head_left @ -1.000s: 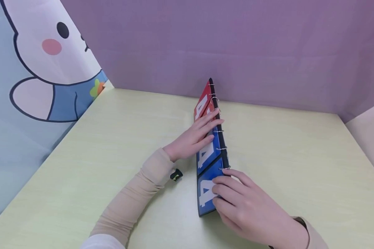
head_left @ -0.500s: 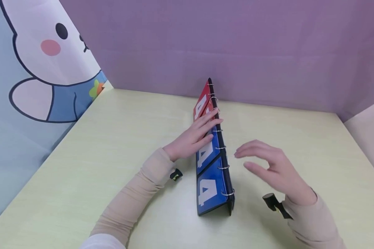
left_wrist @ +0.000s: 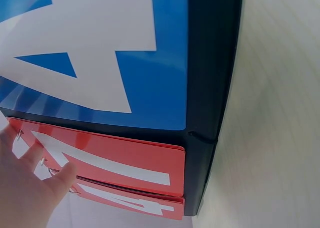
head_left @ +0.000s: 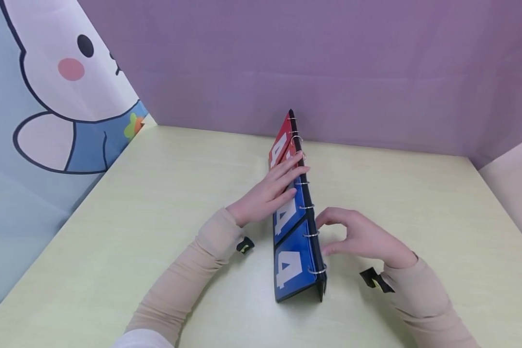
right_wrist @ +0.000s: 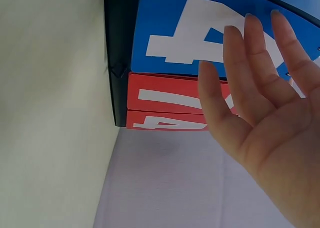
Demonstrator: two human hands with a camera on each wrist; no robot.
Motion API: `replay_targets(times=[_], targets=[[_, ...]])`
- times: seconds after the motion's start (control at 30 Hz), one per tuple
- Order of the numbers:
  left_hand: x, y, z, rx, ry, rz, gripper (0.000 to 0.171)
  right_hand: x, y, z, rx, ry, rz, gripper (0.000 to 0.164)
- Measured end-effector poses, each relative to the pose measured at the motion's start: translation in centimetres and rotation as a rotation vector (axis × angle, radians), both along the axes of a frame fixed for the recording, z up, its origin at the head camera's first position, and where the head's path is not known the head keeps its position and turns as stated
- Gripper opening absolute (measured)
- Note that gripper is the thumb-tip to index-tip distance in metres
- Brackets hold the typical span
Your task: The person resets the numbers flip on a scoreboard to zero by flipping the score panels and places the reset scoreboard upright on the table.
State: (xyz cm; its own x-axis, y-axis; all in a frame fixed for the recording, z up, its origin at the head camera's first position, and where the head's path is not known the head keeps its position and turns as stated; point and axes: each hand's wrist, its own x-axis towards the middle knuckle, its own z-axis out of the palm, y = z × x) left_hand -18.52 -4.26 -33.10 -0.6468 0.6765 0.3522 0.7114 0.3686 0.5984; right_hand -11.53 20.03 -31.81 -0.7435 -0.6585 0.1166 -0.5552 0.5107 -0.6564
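Observation:
A tabletop flip scoreboard (head_left: 306, 258) stands like a tent, its ringed ridge running away from me. Its left face carries blue cards with white 4s near me and red cards (head_left: 282, 140) farther off. My left hand (head_left: 265, 195) rests on that face with fingers spread up to the ridge; some of its fingers show against the red cards in the left wrist view. On the other side is my right hand (head_left: 365, 234), fingers gently bent by the right face. In the right wrist view it is before a blue 4 card (right_wrist: 165, 42); contact is unclear.
The pale table (head_left: 156, 203) spreads around the scoreboard. A purple cloth (head_left: 330, 72) hangs behind it, and a cartoon-print cloth (head_left: 48, 135) is at the left. Small black wrist devices (head_left: 245, 245) sit by both sleeves.
My right hand has left the scoreboard's near end, swung out to the right, then come back in close to its right face. The left hand stays in place.

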Motion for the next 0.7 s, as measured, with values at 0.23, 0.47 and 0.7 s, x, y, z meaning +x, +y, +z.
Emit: replay_targets(times=[0.23,0.47,0.7], targets=[[-0.17,0.01,-0.12,0.005,-0.001,0.001,0.052,-0.31,0.05,-0.32,0.008,-0.012,0.067,0.038],[-0.26,0.05,-0.16,0.004,0.000,0.003,0.052,-0.50,0.31,-0.49,0.063,-0.034,0.102,0.032],[-0.27,0.17,-0.19,0.004,0.007,-0.001,0.051,-0.85,0.73,-0.77,0.071,-0.106,0.140,0.027]])
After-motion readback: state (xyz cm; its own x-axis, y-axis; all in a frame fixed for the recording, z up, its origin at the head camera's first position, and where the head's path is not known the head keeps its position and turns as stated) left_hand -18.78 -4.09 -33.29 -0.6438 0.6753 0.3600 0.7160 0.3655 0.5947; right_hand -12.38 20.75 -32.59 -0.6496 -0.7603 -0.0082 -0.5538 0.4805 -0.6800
